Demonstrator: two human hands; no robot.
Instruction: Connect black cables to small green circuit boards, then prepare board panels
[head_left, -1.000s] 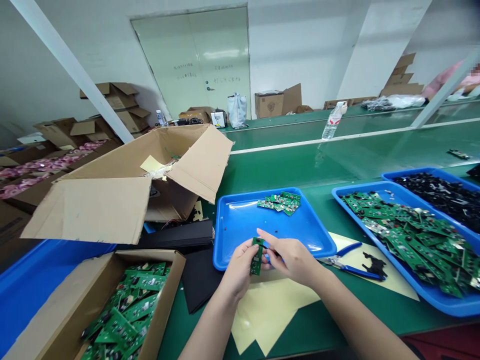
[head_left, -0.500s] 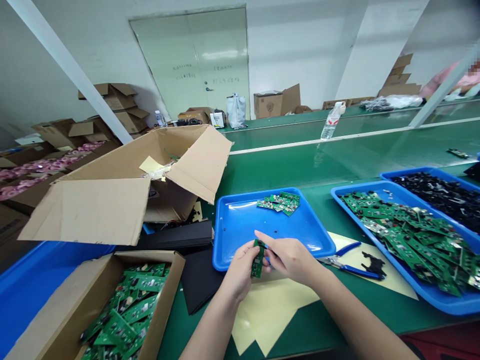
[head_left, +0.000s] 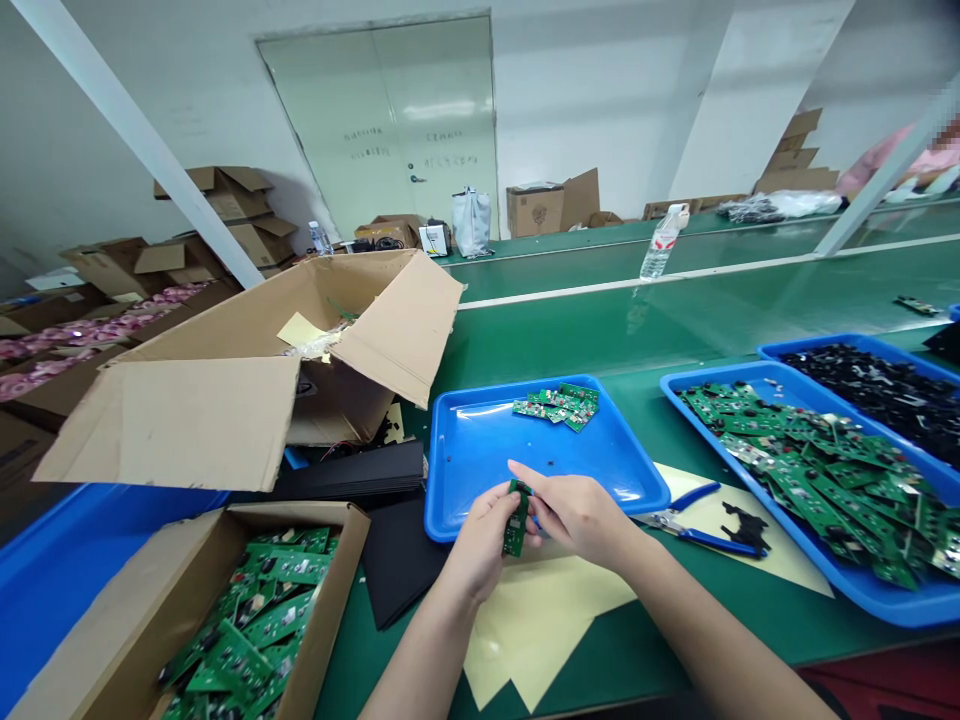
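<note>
Circuit board, one, green, held lengthwise: lower centre of the frame, by the near rim of a blue tray.
Left hand: thumb and fingers pinching the board.
Right hand: fingers bent at the board's upper end; fingertips partly hidden, so gripping or merely touching cannot be told.
Loose boards, small pile: in the tray, frame centre.
Pliers, blue-handled: lower right, on yellow paper.
Carton, containing boards: lower left.
</note>
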